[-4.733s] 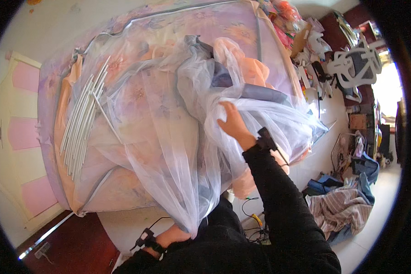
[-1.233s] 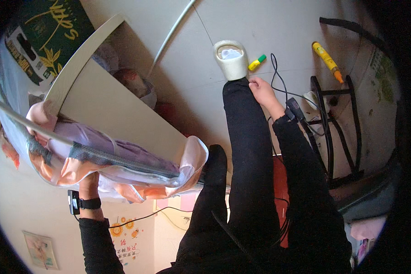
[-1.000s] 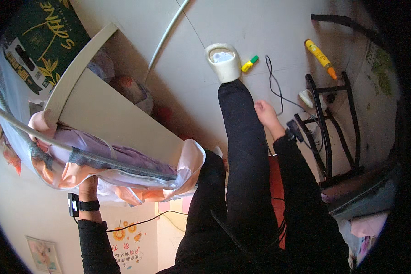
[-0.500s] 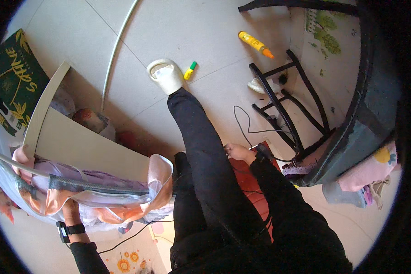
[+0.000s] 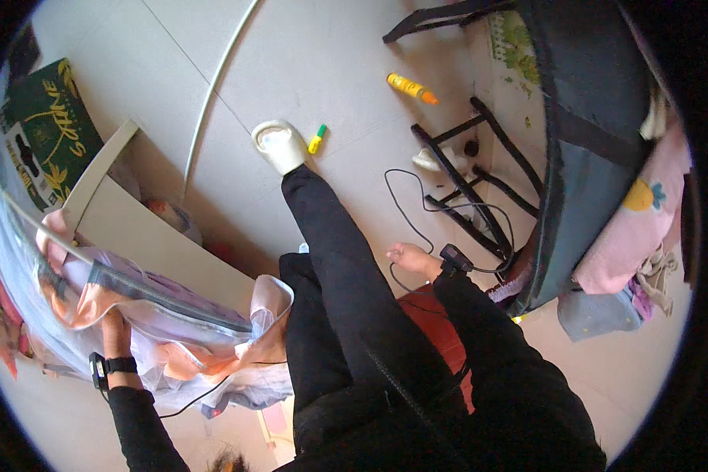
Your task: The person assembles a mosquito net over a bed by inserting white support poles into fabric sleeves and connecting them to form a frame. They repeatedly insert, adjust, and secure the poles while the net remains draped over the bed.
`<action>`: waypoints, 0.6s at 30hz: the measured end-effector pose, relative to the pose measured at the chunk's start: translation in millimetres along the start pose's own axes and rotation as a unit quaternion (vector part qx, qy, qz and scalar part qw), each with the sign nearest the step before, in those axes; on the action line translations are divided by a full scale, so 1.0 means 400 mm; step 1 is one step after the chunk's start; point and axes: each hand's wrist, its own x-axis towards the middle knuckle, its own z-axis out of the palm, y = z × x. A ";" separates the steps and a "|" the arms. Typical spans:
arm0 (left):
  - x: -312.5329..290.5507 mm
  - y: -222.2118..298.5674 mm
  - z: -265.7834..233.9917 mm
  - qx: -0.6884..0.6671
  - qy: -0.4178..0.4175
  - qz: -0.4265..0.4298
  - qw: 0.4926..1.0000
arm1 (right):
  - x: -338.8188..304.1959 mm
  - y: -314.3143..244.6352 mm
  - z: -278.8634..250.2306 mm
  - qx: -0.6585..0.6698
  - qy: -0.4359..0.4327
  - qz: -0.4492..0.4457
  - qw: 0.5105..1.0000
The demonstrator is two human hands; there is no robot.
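At the lower left, my left hand (image 5: 116, 329) reaches up under the peach edge of a sheer mosquito net (image 5: 165, 350). The net's fabric covers its fingers, so its grip does not show. My right hand (image 5: 414, 259) hangs past my right thigh with its fingers curled in, and nothing shows in it. Below that hand is a red padded seat (image 5: 440, 330), partly hidden by my leg and sleeve. A black device (image 5: 456, 257) is strapped to each wrist, with a thin cable running off it.
A white slipper (image 5: 279, 145) is on my outstretched foot, beside a small yellow-green bottle (image 5: 317, 139). Farther right lie an orange-tipped yellow bottle (image 5: 411, 88) and an overturned black-legged stool (image 5: 456, 169). A cream board (image 5: 149, 216), green box (image 5: 51, 130) and dark fabric bin (image 5: 586, 149) flank me.
The view has shifted, bringing the dark bin and pink cloth farther in. My right hand has moved from beside my leg outward, over the floor. My left hand stays at the net.
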 end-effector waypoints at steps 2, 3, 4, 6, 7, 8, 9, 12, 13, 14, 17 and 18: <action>0.021 0.008 0.025 0.039 0.036 0.023 0.998 | -0.026 -0.031 -0.024 0.016 0.048 -0.066 0.997; 0.033 0.013 0.041 0.078 0.067 0.040 0.994 | -0.038 -0.040 -0.031 0.071 0.035 -0.055 0.995; 0.041 0.019 0.058 0.127 0.107 0.057 0.984 | -0.043 -0.047 -0.034 0.135 0.032 -0.053 0.989; 0.050 0.034 0.089 0.236 0.196 0.084 0.948 | -0.054 -0.039 -0.028 0.259 0.016 -0.082 0.962; 0.046 0.044 0.098 0.281 0.237 0.091 0.925 | -0.057 -0.025 -0.020 0.274 0.040 -0.089 0.957; 0.040 0.054 0.106 0.318 0.276 0.099 0.902 | -0.059 -0.007 -0.012 0.285 0.051 -0.089 0.953; 0.029 0.062 0.109 0.343 0.303 0.106 0.883 | -0.060 0.016 0.001 0.303 0.055 -0.084 0.948; -0.018 0.053 0.128 0.404 0.356 0.110 0.836 | -0.058 0.106 0.041 0.193 0.193 -0.082 0.959; -0.037 0.034 0.139 0.389 0.342 0.116 0.847 | -0.062 0.143 0.061 0.177 0.205 -0.091 0.958; -0.059 -0.004 0.161 0.434 0.353 0.079 0.825 | -0.064 0.175 0.078 0.158 0.213 -0.082 0.960; -0.117 -0.149 0.282 0.422 0.326 -0.024 0.846 | -0.059 0.247 0.112 0.084 0.222 -0.059 0.970; -0.139 -0.196 0.316 0.426 0.358 0.005 0.831 | -0.060 0.269 0.123 0.069 0.205 -0.038 0.976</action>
